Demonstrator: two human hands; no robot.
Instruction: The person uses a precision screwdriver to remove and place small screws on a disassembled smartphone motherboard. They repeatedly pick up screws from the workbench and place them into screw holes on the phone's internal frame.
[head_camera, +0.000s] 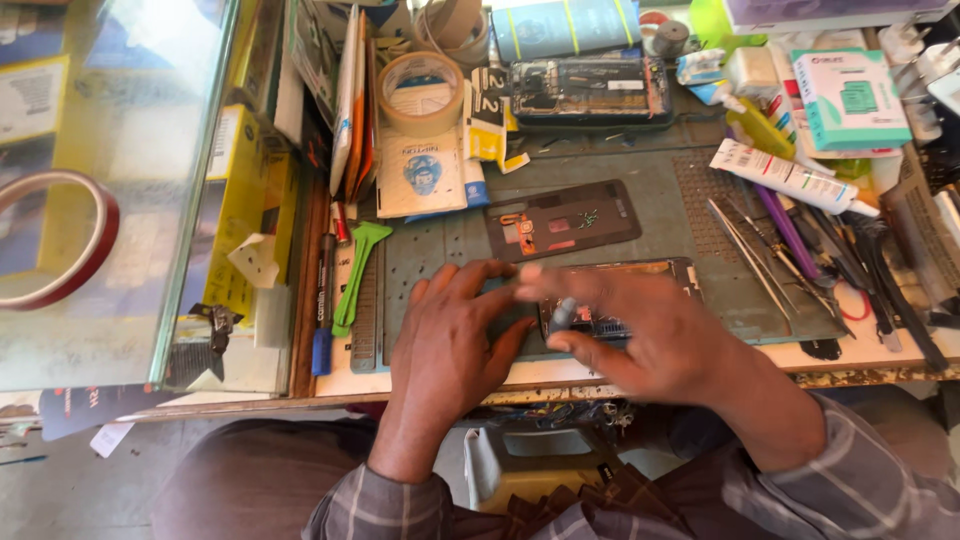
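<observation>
Opened phone (640, 290), back removed, lying flat on the grey-green work mat (600, 170) near the bench's front edge, mostly covered by both hands. Left hand (455, 335): palm down, fingers spread flat, pressing on the phone's left end. Right hand (640, 330): blurred, thumb and forefinger pinched on a small pale-tipped tool (563, 313) over the phone's middle; how firmly it is held cannot be told. Just behind the hands: detached dark back cover (563, 220) with orange patch. Farther back: second opened phone (590, 92). Left of mat: green plastic pry tool (358, 268), dark pen (324, 290), roll of brown tape (423, 92). Right of mat: tweezers (745, 245), white tube (790, 176), teal box (850, 98)
</observation>
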